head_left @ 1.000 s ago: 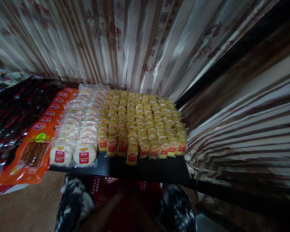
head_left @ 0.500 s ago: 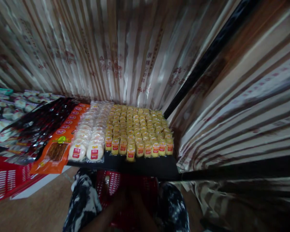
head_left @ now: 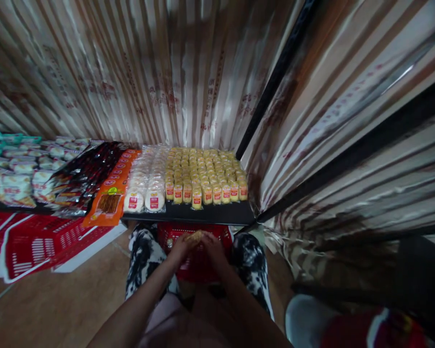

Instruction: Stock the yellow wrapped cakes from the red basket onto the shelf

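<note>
My left hand [head_left: 180, 246] and my right hand [head_left: 211, 244] meet over a red plastic basket [head_left: 199, 273] between my knees. Between them is a small yellow wrapped snack cake [head_left: 193, 238], with the fingers of both hands closed on its two ends. It resembles the wrapped yellow cakes [head_left: 206, 181] standing in rows on the black shelf [head_left: 210, 214] just ahead. Fine finger detail is dim and blurred.
Left of the yellow cakes stand white round packets [head_left: 154, 199], an orange packet [head_left: 110, 203], dark glossy packets [head_left: 83, 176] and white bags [head_left: 12, 186]. More red baskets [head_left: 39, 241] sit at lower left. Black rack posts [head_left: 271, 96] cross before striped curtains [head_left: 188, 72].
My view has tilted and shifted, so the shelf sits higher and more floor shows. My hands, dark and low inside the basket before, have come up into view with the yellow cake.
</note>
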Available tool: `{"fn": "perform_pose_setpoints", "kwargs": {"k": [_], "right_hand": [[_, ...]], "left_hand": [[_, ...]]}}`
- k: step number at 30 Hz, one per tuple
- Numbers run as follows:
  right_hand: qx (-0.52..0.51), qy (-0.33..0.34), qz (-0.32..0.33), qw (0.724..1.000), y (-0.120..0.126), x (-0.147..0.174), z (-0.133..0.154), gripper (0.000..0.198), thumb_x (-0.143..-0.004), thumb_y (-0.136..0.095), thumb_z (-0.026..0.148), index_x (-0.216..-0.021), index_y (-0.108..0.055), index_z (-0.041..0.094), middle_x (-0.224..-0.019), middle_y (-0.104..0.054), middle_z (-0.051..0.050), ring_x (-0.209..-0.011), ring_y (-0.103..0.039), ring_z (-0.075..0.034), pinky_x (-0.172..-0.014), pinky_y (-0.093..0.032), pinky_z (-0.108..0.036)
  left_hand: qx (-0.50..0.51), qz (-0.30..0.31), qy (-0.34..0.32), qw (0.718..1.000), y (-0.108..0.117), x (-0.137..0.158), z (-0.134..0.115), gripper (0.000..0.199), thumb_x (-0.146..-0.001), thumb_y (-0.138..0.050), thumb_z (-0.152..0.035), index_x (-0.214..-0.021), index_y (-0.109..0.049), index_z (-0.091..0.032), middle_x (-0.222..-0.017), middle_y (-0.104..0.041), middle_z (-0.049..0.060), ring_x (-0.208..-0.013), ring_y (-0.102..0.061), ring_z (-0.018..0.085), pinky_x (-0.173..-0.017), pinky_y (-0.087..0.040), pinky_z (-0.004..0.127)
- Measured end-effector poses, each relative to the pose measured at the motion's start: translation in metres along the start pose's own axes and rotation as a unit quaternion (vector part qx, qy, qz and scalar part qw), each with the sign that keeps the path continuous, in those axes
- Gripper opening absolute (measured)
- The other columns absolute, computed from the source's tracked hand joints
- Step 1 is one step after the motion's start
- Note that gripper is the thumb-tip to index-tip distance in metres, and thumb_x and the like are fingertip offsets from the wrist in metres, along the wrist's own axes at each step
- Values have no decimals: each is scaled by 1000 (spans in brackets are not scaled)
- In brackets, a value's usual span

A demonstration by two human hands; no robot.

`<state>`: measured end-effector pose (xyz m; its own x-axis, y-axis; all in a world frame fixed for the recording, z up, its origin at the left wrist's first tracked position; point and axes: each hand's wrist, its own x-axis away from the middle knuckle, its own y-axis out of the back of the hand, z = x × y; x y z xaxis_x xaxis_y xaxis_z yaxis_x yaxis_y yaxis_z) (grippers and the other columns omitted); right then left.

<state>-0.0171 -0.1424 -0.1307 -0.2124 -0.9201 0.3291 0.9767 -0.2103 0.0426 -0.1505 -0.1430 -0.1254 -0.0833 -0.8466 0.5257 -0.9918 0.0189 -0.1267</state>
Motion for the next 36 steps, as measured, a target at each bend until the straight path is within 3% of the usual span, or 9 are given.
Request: {"fn": "perform_pose_setpoints", "kwargs": {"k": [6,12,16,22,26,36], "right_hand": [[-159,-92,28,983,-7,17,19,51,-48,-76,45,-89,-65,18,-74,-69,-1,-58,-59,-11,-53,-45,-22],[-201,-70,20,977,-8,27,34,39,-47,-78,39,-77,-67,16,-63,-65,0,-50,-54,-8,-46,-41,-18],[-215,-75,-10,974,-8,28,36,35,-47,-78,36,-73,-66,17,-58,-63,2,-47,-52,-8,-44,-40,-18],[-246,-77,-60,964,-6,28,33,32,-45,-79,32,-70,-63,20,-55,-62,5,-45,-51,-7,-41,-39,-17],[-249,-70,-39,965,-4,33,32,38,-45,-80,33,-78,-66,21,-58,-64,4,-47,-52,-7,-42,-39,-17],[-220,-48,65,972,4,39,33,43,-50,-80,36,-88,-67,20,-74,-67,0,-58,-57,-9,-53,-43,-20]], "left_hand": [[82,4,24,996,-1,23,-18,17,-78,-53,-22,-92,-55,-13,-65,-65,1,-46,-57,9,-47,-43,18],[161,23,23,986,-1,44,-30,15,-83,-50,-21,-93,-56,-12,-77,-68,6,-55,-63,11,-49,-47,17],[227,0,35,973,-3,54,-36,16,-85,-47,-21,-95,-55,-11,-83,-67,9,-58,-66,13,-51,-50,20],[239,-31,94,966,-6,63,-33,21,-87,-46,-24,-101,-52,-10,-73,-64,7,-57,-67,18,-50,-51,22],[264,-24,143,954,-8,59,-26,28,-89,-43,-28,-106,-49,-7,-69,-64,10,-56,-66,18,-53,-52,24],[331,-2,131,935,-2,60,-36,41,-89,-42,-39,-94,-56,0,-73,-66,17,-62,-66,18,-56,-54,23]]}}
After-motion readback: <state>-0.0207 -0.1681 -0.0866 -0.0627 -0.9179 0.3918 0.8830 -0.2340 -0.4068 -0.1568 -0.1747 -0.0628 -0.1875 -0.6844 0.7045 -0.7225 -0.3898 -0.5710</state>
